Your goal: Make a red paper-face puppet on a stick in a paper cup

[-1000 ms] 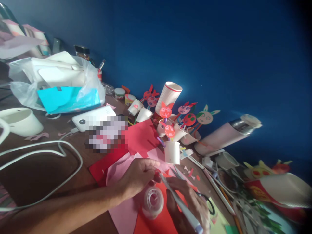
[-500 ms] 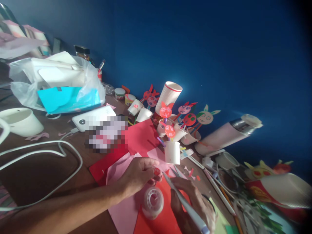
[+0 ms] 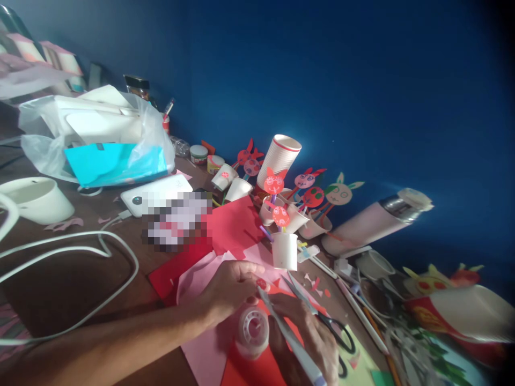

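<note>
My left hand (image 3: 231, 289) comes in from the lower left, its fingertips pinching a small red paper disc (image 3: 261, 283). My right hand (image 3: 308, 335) grips a long white marker (image 3: 287, 340) with a blue tip end at the bottom edge. Black-handled scissors (image 3: 337, 332) lie just beyond my right hand, blades pointing up left. A clear tape roll (image 3: 252, 332) stands between my hands on pink paper (image 3: 201, 343). Red paper (image 3: 257, 370) lies under the tape.
A white cup (image 3: 284, 251) with red paper faces on sticks stands close ahead, among other cups and a white cup stack (image 3: 277, 161). A pink thermos (image 3: 370, 228) lies right. A plastic bag (image 3: 96, 136), white cable (image 3: 68, 249) and blue wall surround the table.
My right hand and the white marker have shifted left and slightly down, showing more of the scissors. My left hand barely moved, and the red disc stays at its fingertips.
</note>
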`<state>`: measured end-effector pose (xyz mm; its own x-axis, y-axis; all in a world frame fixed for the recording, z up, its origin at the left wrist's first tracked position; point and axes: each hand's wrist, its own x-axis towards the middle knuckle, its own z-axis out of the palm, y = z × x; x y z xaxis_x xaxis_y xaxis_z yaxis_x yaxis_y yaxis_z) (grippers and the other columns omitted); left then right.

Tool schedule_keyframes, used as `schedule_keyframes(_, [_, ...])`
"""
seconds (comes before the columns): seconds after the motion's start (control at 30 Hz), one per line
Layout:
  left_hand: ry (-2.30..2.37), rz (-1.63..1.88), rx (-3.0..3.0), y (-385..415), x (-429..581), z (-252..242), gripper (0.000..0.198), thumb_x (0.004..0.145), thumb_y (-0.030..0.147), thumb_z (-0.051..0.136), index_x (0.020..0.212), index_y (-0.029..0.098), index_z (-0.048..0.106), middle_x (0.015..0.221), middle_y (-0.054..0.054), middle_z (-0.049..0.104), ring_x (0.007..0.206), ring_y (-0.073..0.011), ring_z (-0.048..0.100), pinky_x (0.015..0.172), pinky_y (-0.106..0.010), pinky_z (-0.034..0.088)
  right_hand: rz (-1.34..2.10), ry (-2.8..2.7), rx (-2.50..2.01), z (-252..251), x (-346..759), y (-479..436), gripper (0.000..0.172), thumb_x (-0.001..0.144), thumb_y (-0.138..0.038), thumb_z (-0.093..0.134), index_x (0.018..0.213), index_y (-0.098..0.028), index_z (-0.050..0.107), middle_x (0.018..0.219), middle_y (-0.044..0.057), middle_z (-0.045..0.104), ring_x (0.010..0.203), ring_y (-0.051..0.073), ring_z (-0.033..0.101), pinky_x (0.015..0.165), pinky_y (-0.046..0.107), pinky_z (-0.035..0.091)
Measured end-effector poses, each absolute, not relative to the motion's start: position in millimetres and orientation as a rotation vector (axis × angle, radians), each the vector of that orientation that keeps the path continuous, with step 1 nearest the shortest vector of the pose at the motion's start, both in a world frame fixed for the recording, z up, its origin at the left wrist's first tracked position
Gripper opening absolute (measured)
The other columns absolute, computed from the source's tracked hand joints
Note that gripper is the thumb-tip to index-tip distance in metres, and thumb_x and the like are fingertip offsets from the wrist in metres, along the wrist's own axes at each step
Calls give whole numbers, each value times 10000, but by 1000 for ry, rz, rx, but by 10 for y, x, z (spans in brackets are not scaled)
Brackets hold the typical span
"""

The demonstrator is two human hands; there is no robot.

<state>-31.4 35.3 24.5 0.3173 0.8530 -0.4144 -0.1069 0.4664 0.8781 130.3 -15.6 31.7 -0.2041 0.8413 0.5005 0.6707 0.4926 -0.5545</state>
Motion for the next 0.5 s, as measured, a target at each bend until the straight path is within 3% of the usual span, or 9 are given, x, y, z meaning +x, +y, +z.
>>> schedule_keyframes(0.13, [1038,751,854,337,-315,248,446,644,143,600,1079,43,605,603,3,640,532,-81,520,543,-197,415,253,-1989,-1205,299,1285,-238,223,895,-333,509,1084,-236,575,1112,52,600,909,168,610,752,325,530])
schedule_keyframes(0.3, [1055,755,855,358,-310,256,409,645,96,558,1047,46,613,635,-16,666,556,-95,560,564,-206,444,206,-1990,-1188,298,1270,-184,219,841,-311,534,1046,-289,608,897,33,698,757,196,690,601,265,563])
schedule_keyframes(0.5, [1026,774,847,379,-313,247,366,659,51,515,1012,43,611,673,-42,688,548,-97,589,556,-212,454,149,-1982,-1195,322,1295,-193,231,789,-311,549,1002,-276,632,839,51,712,721,226,705,567,278,571])
